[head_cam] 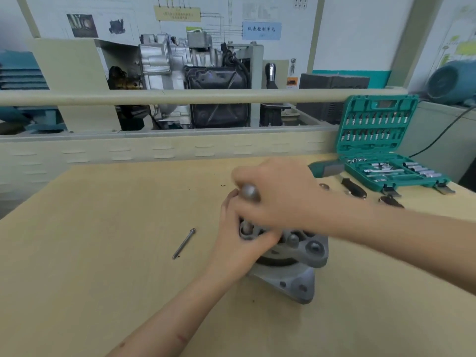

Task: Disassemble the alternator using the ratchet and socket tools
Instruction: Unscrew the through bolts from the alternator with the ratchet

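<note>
— Alternator (291, 256): where does it sit?
— On the pale wooden counter (103, 253), right of the middle and toward the near side, its grey cast housing resting on a flat mounting flange.

— What is bigger than that in view?
— Beyond the counter's far edge, a cutaway gearbox display (180, 73) stands behind a cream rail (180, 96), with wall posters (180, 16) above it. At the far right of the counter lies an open green socket case (381, 148), lid upright, rows of bits in the lid and sockets in the tray.

— And the hands?
— The left hand (239, 243) comes in from the near side and wraps over the left part of the alternator's top, fingers (229, 202) curled around the housing near a socket shaft. The right hand (280, 191) reaches in from the right and is clenched over the ratchet (327, 168); the round metal head pokes out at the fingers, and the green-and-grey handle sticks out toward the far right. This hand is motion-blurred, so the exact lie of its fingers is unclear.

— Smaller things?
— A long thin bolt (184, 243) lies loose on the counter left of the alternator, apart from it. Just near the socket case, a few small dark parts (355, 189) lie on the counter, too blurred to identify.
</note>
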Action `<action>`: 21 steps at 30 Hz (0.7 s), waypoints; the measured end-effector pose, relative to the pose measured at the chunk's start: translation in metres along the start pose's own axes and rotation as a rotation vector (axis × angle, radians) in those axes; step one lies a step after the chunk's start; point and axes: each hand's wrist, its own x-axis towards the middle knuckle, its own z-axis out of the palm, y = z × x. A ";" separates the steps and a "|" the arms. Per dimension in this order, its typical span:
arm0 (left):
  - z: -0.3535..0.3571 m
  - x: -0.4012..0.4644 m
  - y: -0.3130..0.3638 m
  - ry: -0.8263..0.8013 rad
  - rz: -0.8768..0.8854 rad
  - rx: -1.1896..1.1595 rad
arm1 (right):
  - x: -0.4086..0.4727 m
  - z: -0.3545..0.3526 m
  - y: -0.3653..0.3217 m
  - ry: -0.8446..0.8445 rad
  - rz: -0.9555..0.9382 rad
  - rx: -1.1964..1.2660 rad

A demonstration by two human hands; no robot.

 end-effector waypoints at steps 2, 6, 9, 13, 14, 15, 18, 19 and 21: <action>0.000 0.001 0.001 0.008 0.026 0.016 | 0.004 -0.002 -0.002 -0.003 -0.038 -0.016; -0.002 0.000 0.000 -0.017 -0.002 0.012 | 0.005 0.000 -0.004 0.018 -0.060 -0.028; 0.000 0.002 0.005 -0.030 -0.009 0.017 | 0.006 -0.001 -0.002 -0.045 -0.022 -0.046; -0.001 0.003 0.004 -0.056 0.007 -0.011 | 0.004 -0.002 -0.005 -0.020 -0.121 -0.152; 0.000 0.004 0.004 -0.057 0.005 -0.004 | 0.005 -0.003 -0.006 -0.038 -0.118 -0.160; 0.001 0.004 0.002 -0.048 -0.001 0.010 | 0.006 -0.003 -0.007 -0.059 -0.105 -0.153; -0.001 0.003 0.003 -0.032 -0.004 0.042 | 0.009 -0.005 -0.007 -0.085 -0.082 -0.175; -0.002 0.004 0.004 -0.052 -0.014 0.054 | 0.010 -0.005 -0.007 -0.090 -0.082 -0.191; -0.010 0.005 0.008 -0.137 -0.020 0.092 | 0.008 -0.004 -0.009 -0.105 -0.084 -0.208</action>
